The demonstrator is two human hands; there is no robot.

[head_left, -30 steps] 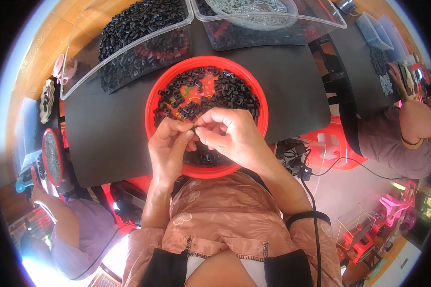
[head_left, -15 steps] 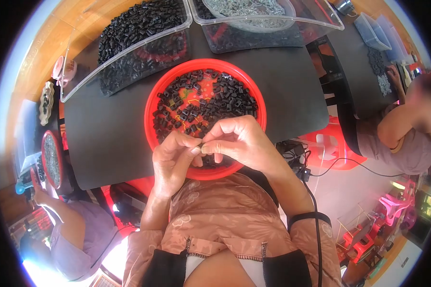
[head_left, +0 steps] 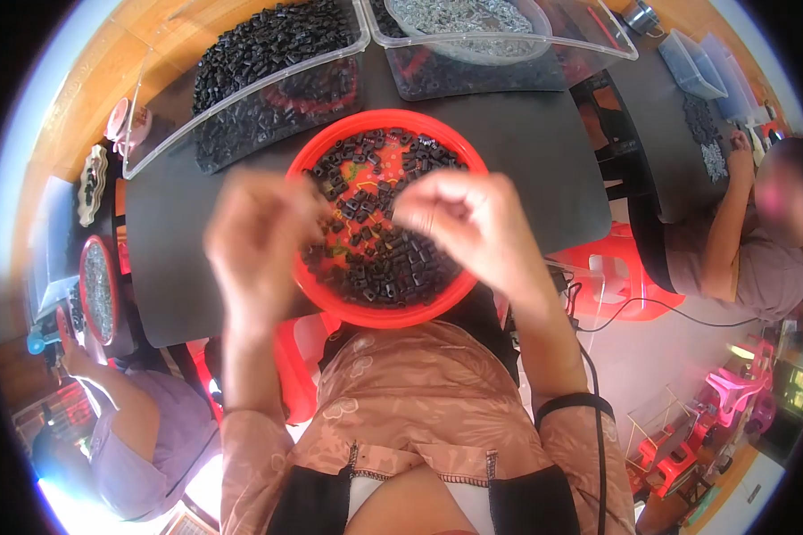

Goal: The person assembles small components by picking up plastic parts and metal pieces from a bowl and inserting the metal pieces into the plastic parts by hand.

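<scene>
A round red tray (head_left: 385, 318) with a patterned bottom stands on the dark table, and many small black plastic pieces (head_left: 388, 267) lie in it. Over the tray's left rim is my left hand (head_left: 263, 234), smeared by motion; its fingertips and anything between them cannot be made out. My right hand (head_left: 473, 220) hangs above the right part of the tray, thumb and forefinger pressed together. Whatever they pinch is too small or hidden to name. The two hands are apart.
Behind the tray, a clear bin (head_left: 272, 100) holds a heap of black pieces. Beside it another clear bin (head_left: 473, 82) carries a bowl (head_left: 473, 40) of clear pieces. Co-workers sit at the left (head_left: 156, 437) and right (head_left: 732, 259). A black cable (head_left: 598, 446) runs down by my right arm.
My hands were together above the tray's front part. They have parted, the left moving left and up, the right moving right and up.
</scene>
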